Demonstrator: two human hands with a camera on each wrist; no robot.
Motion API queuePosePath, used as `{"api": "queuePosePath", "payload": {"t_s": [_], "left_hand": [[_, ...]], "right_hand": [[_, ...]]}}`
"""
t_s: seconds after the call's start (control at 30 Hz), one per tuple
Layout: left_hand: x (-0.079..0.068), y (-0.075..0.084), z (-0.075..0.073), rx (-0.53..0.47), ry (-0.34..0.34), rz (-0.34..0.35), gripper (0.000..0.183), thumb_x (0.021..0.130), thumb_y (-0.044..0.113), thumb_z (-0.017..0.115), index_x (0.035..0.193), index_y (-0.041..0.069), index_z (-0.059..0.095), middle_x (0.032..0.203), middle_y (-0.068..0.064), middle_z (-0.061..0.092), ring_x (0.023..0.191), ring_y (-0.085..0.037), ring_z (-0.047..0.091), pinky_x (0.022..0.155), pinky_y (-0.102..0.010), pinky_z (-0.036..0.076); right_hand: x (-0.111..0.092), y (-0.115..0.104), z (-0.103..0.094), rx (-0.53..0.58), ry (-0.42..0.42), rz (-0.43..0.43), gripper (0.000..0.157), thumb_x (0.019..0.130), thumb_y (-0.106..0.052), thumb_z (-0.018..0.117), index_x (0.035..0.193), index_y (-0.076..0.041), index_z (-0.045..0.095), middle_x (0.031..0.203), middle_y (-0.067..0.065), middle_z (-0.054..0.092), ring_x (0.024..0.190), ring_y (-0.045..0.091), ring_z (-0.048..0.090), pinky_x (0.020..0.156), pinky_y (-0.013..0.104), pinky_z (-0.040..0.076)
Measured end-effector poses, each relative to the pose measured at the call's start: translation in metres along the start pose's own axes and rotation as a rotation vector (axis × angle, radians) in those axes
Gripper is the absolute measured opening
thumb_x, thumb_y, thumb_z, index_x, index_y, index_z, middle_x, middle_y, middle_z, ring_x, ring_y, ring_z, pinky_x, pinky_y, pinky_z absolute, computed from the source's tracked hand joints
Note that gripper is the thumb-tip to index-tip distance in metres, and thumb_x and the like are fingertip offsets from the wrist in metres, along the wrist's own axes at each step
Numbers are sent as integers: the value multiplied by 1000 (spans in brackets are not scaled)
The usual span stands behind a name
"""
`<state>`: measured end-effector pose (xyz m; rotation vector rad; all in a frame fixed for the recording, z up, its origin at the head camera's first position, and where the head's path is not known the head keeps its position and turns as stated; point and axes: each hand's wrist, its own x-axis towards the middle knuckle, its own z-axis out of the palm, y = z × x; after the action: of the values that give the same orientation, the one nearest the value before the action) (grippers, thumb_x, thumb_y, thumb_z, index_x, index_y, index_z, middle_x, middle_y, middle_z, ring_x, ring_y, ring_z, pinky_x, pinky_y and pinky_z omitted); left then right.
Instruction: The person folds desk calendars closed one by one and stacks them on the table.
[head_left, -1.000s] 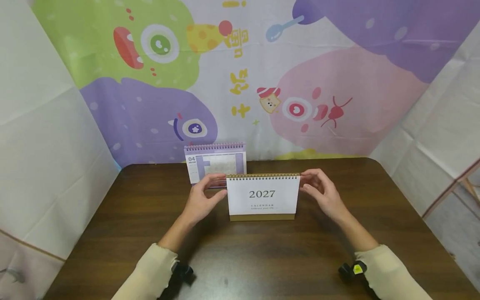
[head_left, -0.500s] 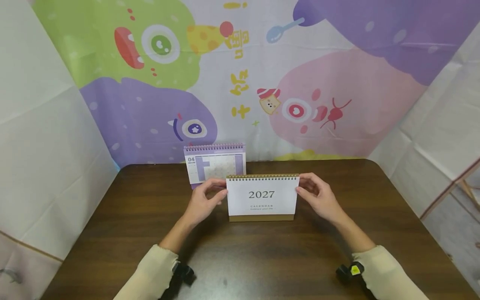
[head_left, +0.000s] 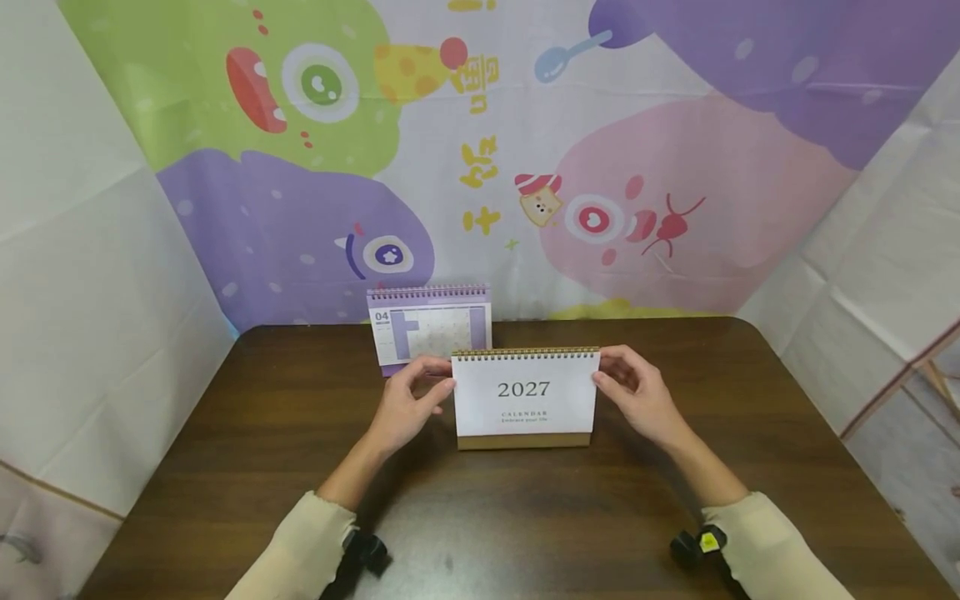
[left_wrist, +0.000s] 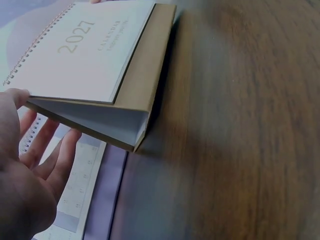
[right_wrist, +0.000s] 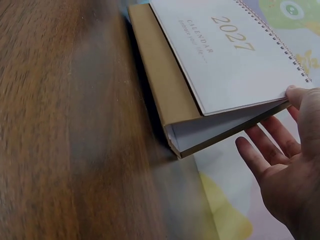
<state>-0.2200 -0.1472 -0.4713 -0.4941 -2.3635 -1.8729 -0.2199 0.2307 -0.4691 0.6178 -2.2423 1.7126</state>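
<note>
A white desk calendar (head_left: 523, 396) with "2027" on its cover, a gold spiral along the top and a tan base stands upright mid-table. My left hand (head_left: 405, 403) pinches its upper left side, thumb on the front edge and fingers behind. At the opposite upper corner, my right hand (head_left: 639, 397) grips it the same way. Both wrist views show the folded tan stand (left_wrist: 142, 60) with its hollow side, the thumbs on the cover's edge near the spiral. Behind and to the left is a purple desk calendar (head_left: 438, 329), partly hidden by my left hand and the white one.
The brown wooden table (head_left: 480, 517) reaches back to a cartoon-printed cloth (head_left: 495, 275). White sheets (head_left: 97, 208) hang along both sides. The purple calendar stands close to the table's back edge.
My right hand has moved inward, and its thumb has come onto the white calendar's edge. The calendar's lower edge has shifted slightly toward me. My left hand has barely moved.
</note>
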Motion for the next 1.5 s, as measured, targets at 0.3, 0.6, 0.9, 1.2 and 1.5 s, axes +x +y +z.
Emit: {"api": "queuePosePath", "payload": {"t_s": [0.3,0.6,0.9,1.2,1.5], "left_hand": [[-1,5,2,36,52,-24,23,106,10,76,126,-2,74,125,-30,78,98,-27,81,67,-33,67],[-4,6,5,71,28,-82,25,111,18,71,128,0,73,113,-25,79,88,-27,83,64,-35,67],[-2,-12,1,39,19,8,39,109,40,74,123,4,76,104,-14,80,79,-14,78,58,-35,64],[-6,-17,6,80,32,-97,29,110,24,72,124,-2,75,109,-20,81,72,-26,81,57,-31,63],[-9,-12,10,155,28,-214,31,110,24,70,123,-3,76,110,-22,84,68,-24,82,57,-28,60]], "right_hand": [[3,-4,3,10,4,24,25,105,8,68,130,13,67,103,-17,72,92,0,69,79,15,60],[2,-7,2,-28,9,186,30,110,-5,68,134,12,68,98,-20,73,87,-2,72,76,24,66],[2,-4,4,3,-28,258,37,111,-8,69,141,14,67,105,-5,81,89,-2,78,78,29,71],[1,-4,6,-39,-100,313,43,112,-9,67,147,16,64,129,40,75,92,-7,75,78,30,71],[0,-2,10,-60,-148,403,46,116,-16,64,149,15,63,132,37,76,92,7,78,79,33,72]]}}
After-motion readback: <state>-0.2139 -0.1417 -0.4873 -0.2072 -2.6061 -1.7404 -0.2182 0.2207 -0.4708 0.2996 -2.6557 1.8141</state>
